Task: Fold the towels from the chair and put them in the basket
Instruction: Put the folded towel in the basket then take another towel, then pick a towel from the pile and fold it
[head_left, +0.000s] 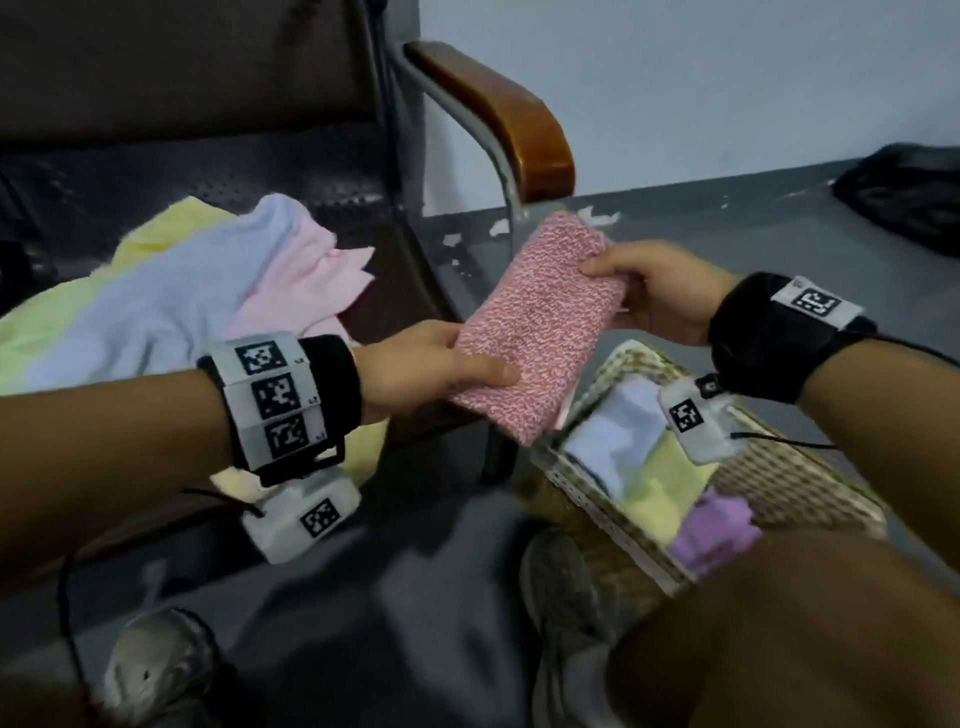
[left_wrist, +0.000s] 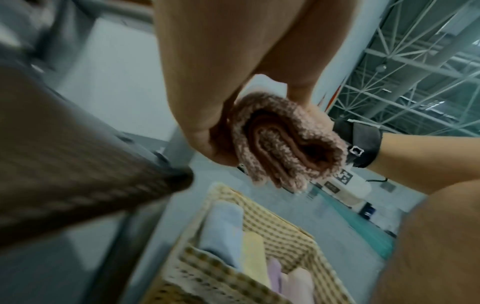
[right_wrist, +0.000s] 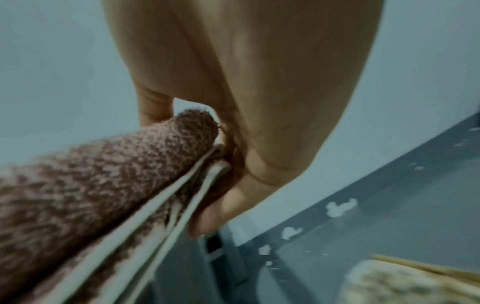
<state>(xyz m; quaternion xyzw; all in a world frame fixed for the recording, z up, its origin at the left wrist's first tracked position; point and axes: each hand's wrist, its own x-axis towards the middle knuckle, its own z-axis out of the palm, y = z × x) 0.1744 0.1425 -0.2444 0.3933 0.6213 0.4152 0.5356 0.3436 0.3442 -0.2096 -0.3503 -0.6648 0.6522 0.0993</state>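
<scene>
Nubbly pink towel (head_left: 535, 327) folded thick, both hands gripping, above woven basket (head_left: 800, 483)

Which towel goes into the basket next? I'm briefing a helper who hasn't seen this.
Start at the dark brown chair and look right of its seat, above the woven checked basket. There the left hand and right hand grip the folded pink-and-white speckled knit towel. Unlike the plain pastel towels, it is nubbly and mottled.

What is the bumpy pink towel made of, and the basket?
The pink towel looks like soft terry cloth: its speckled surface is looped and nubbly. The basket seems woven, perhaps from wicker or paper cord, with a checked fabric lining; blur leaves that open.
</scene>
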